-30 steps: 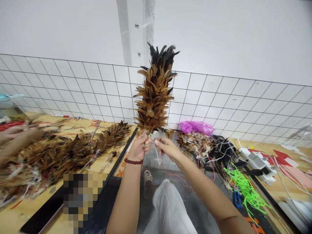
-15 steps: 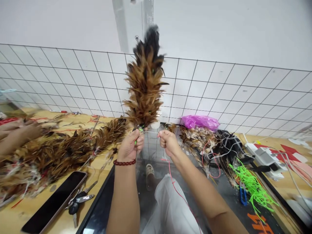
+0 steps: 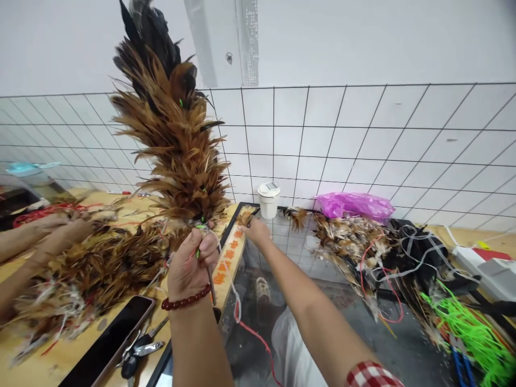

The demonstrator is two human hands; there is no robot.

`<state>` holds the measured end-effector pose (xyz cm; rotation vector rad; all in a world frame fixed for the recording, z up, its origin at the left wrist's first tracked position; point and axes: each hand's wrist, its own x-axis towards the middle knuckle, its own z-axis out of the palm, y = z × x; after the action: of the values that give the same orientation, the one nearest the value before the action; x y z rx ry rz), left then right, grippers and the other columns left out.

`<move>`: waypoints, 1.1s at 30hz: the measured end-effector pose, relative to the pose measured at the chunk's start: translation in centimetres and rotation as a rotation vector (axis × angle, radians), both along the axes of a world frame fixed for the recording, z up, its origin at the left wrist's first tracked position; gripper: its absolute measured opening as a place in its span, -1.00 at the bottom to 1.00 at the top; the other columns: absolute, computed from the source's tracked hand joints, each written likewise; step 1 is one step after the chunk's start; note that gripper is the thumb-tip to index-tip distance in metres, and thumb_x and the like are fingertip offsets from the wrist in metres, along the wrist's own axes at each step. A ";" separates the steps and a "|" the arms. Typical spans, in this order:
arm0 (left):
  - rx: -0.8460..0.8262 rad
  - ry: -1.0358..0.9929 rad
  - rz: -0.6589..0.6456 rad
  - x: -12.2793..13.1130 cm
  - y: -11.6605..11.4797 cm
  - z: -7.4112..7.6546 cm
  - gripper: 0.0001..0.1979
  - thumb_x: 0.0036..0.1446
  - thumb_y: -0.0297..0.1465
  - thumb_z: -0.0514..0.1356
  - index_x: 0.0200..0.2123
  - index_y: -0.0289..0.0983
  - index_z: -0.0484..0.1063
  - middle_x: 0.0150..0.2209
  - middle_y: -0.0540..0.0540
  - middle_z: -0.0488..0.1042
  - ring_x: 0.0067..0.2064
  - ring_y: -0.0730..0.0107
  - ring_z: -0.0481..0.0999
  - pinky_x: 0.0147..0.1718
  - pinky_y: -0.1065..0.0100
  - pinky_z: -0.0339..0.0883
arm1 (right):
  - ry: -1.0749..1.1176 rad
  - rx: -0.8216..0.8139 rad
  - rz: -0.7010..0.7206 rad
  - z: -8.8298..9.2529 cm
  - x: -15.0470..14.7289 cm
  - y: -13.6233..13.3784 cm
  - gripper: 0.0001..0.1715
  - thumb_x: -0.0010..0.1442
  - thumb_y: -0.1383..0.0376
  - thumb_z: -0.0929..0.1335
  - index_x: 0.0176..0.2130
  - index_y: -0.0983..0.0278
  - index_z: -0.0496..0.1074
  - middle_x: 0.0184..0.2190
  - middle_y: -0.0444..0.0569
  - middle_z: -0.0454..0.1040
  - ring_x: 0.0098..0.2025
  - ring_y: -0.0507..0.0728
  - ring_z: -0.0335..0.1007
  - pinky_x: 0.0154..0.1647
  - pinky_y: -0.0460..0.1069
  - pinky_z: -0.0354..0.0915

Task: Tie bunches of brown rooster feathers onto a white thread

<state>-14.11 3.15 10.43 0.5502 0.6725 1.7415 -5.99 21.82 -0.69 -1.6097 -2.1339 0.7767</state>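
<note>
My left hand (image 3: 190, 265) is closed round the bare stick end of a brown and black feather duster (image 3: 173, 129), which stands upright and leans left. A green tie and a pale string hang at its base. My right hand (image 3: 255, 230) is stretched forward to the far edge of the glass table (image 3: 322, 317), fingers closed on a small tuft of brown feathers (image 3: 244, 216) beside a small white cup (image 3: 269, 199).
A pile of feather strips (image 3: 100, 263) lies on the wooden bench at left, where another person's hands (image 3: 56, 236) work. A phone (image 3: 108, 344) and keys (image 3: 139, 352) lie near me. Loose feathers, a pink bag (image 3: 355, 204), cords and green ties (image 3: 471, 333) lie at right. A wire grid (image 3: 363, 140) stands behind.
My left hand carried the duster leftward and closer, tilting it. My right hand let go of the string at its base and reached forward to the feather tuft.
</note>
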 end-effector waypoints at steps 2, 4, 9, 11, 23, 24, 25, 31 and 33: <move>-0.005 0.006 0.009 -0.1 -0.1 0.0 -0.79 0.07 -0.35 0.23 -0.25 -0.37 0.40 -0.62 0.14 0.04 -0.68 0.71 -0.03 -0.77 0.64 -0.02 | -0.046 0.010 0.024 0.2 -0.1 0.0 -0.51 0.07 0.03 0.33 -0.13 0.32 0.43 -0.15 0.18 0.49 -0.14 0.23 0.42 -0.25 0.01 0.25; 0.002 0.001 0.005 -0.3 -0.2 0.1 -0.79 0.06 -0.36 0.24 -0.25 -0.37 0.39 -0.62 0.14 0.05 -0.68 0.71 -0.02 -0.77 0.64 -0.02 | -0.115 0.024 0.120 0.5 1.4 -0.4 -0.68 0.09 0.15 0.32 -0.24 0.31 0.47 -0.23 0.16 0.51 -0.19 0.20 0.43 -0.29 -0.01 0.25; 0.041 -0.039 -0.017 -0.2 -0.2 0.3 -0.80 0.11 -0.35 0.20 -0.25 -0.38 0.38 -0.62 0.13 0.07 -0.68 0.70 0.00 -0.77 0.65 -0.04 | -0.253 -0.074 0.375 1.9 10.7 -2.6 -0.83 -0.20 0.34 0.43 -0.67 0.30 0.35 -0.72 -0.10 0.31 -0.53 0.07 0.31 -0.51 -0.07 0.17; 0.048 -0.051 -0.047 0.8 0.5 0.3 -0.81 0.11 -0.34 0.20 -0.28 -0.36 0.37 -0.62 0.13 0.08 -0.68 0.70 0.00 -0.77 0.64 -0.05 | -0.091 -0.137 0.410 3.2 14.8 -4.1 -0.85 -0.20 0.36 0.40 -0.67 0.30 0.33 -0.75 -0.16 0.25 -0.60 0.01 0.22 -0.56 -0.10 0.13; -0.177 0.118 -0.345 11.1 5.0 -3.0 -0.67 -0.04 -0.27 0.31 -0.48 -0.31 0.21 -0.66 0.11 0.22 -0.73 0.75 -0.04 -0.77 0.64 -0.24 | 1.155 0.050 0.133 8.4 16.7 -12.4 -0.80 -0.11 0.21 0.47 -0.53 0.29 0.45 -0.57 -0.12 0.44 -0.51 0.00 0.29 -0.42 -0.08 0.25; -0.184 0.134 -0.351 11.4 5.0 -3.2 -0.66 -0.05 -0.26 0.30 -0.48 -0.30 0.19 -0.67 0.11 0.22 -0.73 0.75 -0.05 -0.77 0.63 -0.25 | 1.156 0.059 0.118 8.3 16.5 -12.3 -0.79 -0.12 0.21 0.47 -0.51 0.29 0.46 -0.54 -0.11 0.46 -0.47 0.01 0.32 -0.37 -0.06 0.27; -0.184 0.156 -0.357 11.7 5.0 -3.2 -0.66 -0.05 -0.24 0.30 -0.49 -0.30 0.19 -0.67 0.10 0.24 -0.74 0.75 -0.05 -0.76 0.63 -0.25 | 1.155 0.061 0.105 8.2 16.4 -12.2 -0.79 -0.12 0.20 0.47 -0.49 0.29 0.46 -0.52 -0.10 0.48 -0.44 0.03 0.34 -0.32 -0.05 0.28; -0.100 0.347 -0.295 12.5 4.6 -3.0 -0.61 -0.07 -0.12 0.27 -0.47 -0.32 0.24 -0.62 0.04 0.33 -0.72 0.75 -0.02 -0.75 0.60 -0.24 | 1.058 0.152 0.107 7.9 16.5 -11.7 -0.77 0.01 0.19 0.38 -0.56 0.28 0.39 -0.60 -0.10 0.44 -0.49 0.04 0.34 -0.32 -0.04 0.29; -0.074 0.414 -0.237 12.9 4.4 -3.0 -0.59 -0.06 -0.08 0.25 -0.45 -0.32 0.27 -0.59 0.03 0.34 -0.70 0.74 0.04 -0.74 0.59 -0.22 | 1.044 0.177 0.097 7.8 16.5 -11.5 -0.74 0.02 0.19 0.37 -0.59 0.28 0.36 -0.63 -0.12 0.40 -0.50 0.04 0.32 -0.34 -0.04 0.28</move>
<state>-1.21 7.59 7.46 0.9144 0.9159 1.3864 10.46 10.29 7.10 -0.7147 -1.4377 1.0931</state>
